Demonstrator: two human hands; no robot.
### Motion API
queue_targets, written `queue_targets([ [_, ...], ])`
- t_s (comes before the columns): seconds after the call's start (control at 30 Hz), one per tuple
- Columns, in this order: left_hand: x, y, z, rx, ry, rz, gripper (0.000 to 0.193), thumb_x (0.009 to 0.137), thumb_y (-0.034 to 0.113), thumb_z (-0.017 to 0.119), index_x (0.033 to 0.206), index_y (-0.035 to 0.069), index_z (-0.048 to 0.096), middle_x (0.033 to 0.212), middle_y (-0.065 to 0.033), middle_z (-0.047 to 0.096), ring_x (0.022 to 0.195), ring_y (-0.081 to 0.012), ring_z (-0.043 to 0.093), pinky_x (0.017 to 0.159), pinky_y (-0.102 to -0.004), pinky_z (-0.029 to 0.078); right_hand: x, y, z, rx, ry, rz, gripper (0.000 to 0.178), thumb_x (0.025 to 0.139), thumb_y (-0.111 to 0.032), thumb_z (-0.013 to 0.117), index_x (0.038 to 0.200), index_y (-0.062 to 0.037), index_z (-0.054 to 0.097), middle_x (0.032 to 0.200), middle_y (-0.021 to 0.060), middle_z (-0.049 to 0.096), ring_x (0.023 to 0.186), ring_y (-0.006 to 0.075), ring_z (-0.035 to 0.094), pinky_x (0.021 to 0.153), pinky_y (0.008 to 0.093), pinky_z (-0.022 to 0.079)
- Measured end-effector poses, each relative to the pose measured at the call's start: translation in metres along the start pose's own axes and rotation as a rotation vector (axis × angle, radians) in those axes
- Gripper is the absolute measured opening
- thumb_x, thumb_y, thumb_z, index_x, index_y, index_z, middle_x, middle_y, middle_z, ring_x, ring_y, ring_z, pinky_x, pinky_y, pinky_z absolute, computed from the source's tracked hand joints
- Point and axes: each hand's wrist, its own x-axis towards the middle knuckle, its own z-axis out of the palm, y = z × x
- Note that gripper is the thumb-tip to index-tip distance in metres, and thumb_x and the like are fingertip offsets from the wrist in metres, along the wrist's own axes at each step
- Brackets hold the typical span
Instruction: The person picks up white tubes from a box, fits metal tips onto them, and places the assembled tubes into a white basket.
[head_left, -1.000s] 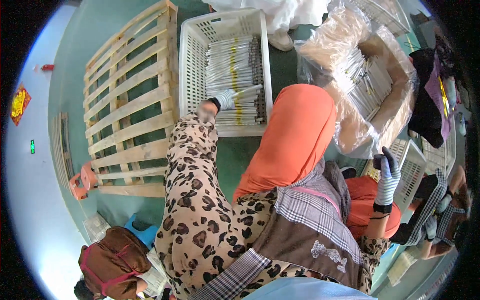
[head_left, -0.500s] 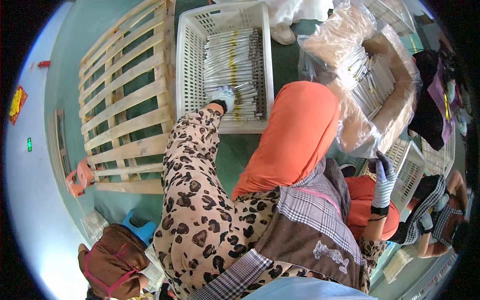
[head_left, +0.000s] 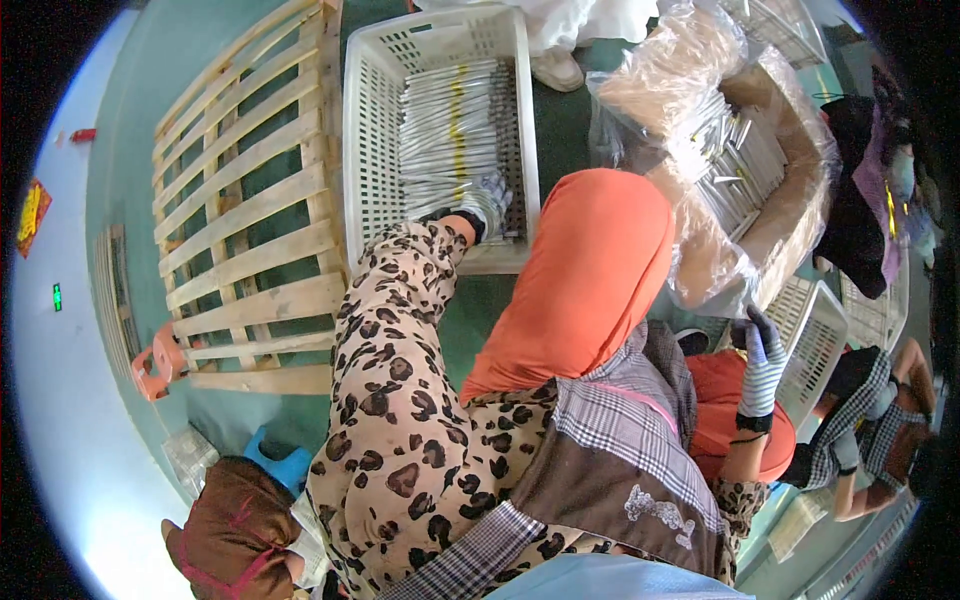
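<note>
green floor; left hand half-hidden among crate rods.

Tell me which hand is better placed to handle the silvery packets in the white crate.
Left. The gloved left hand already rests on the silvery packets inside the white plastic crate. The right hand is raised well off to the side near the plastic-lined cardboard box, away from the crate.

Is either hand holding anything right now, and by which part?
The left hand lies on the near ends of the silvery sticks in the white crate; a closed grip cannot be told. The right hand hangs empty.
</note>
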Motion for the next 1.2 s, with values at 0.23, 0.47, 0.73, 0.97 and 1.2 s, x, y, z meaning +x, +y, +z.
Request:
queue_targets([
  [0.23, 0.014, -0.036, -0.049, -0.017, 0.177, -0.151, 0.046, 0.087, 0.043, 0.039, 0.118, 0.01, 0.047, 0.123, -0.0096, 0.046, 0.103, -0.0254, 0.049, 0.08, -0.0429, 0.042, 0.001, 0.007, 0.004, -0.025, 0.012, 0.003, 0.025, 0.089, -0.008, 0.05, 0.113, -0.0023, 0.057, 0.087, 0.0027, 0.061, 0.074, 0.0095, 0.056, 0.068, 0.0224, 0.047],
  [0.47, 0.055, -0.128, -0.012, -0.48, 0.126, -0.404, 0.074, 0.075, 0.033, 0.06, 0.135, 0.007, 0.026, 0.14, -0.021, 0.027, 0.131, -0.032, 0.024, 0.105, -0.0438, 0.024, 0.005, 0.021, 0.003, -0.101, 0.002, -0.034, 0.025, 0.089, -0.008, 0.05, 0.112, -0.0023, 0.057, 0.086, 0.0032, 0.061, 0.073, 0.0091, 0.056, 0.067, 0.0223, 0.046],
  [0.73, 0.041, -0.12, 0.042, -0.703, 0.157, 0.052, 0.059, 0.072, 0.006, 0.059, 0.128, 0.011, 0.041, 0.133, -0.0208, 0.036, 0.119, -0.0367, 0.04, 0.097, -0.04, 0.038, 0.003, 0.026, -0.008, -0.107, 0.034, 0.08, 0.026, 0.087, -0.002, 0.051, 0.112, -0.0001, 0.058, 0.101, 0.0047, 0.061, 0.091, 0.0107, 0.054, 0.083, 0.0241, 0.043],
  [0.97, 0.031, -0.08, 0.026, -0.614, 0.107, -0.298, 0.04, 0.077, 0.03, 0.061, 0.113, 0.012, 0.055, 0.103, -0.0171, 0.061, 0.093, -0.0342, 0.058, 0.082, -0.0399, 0.046, 0.002, 0.02, -0.012, -0.097, 0.051, 0.074, 0.026, 0.09, -0.009, 0.049, 0.114, -0.0018, 0.056, 0.088, 0.0035, 0.062, 0.076, 0.0097, 0.056, 0.068, 0.0229, 0.046],
  [1.2, 0.005, -0.075, 0.063, -0.586, 0.091, -0.187, 0.043, 0.074, 0.017, 0.065, 0.114, 0.009, 0.051, 0.114, -0.0246, 0.049, 0.101, -0.0385, 0.052, 0.086, -0.042, 0.044, 0.007, 0.025, 0.002, -0.046, -0.01, 0.026, 0.025, 0.09, -0.008, 0.049, 0.113, -0.0027, 0.057, 0.087, 0.0025, 0.062, 0.076, 0.0094, 0.056, 0.068, 0.0229, 0.046],
])
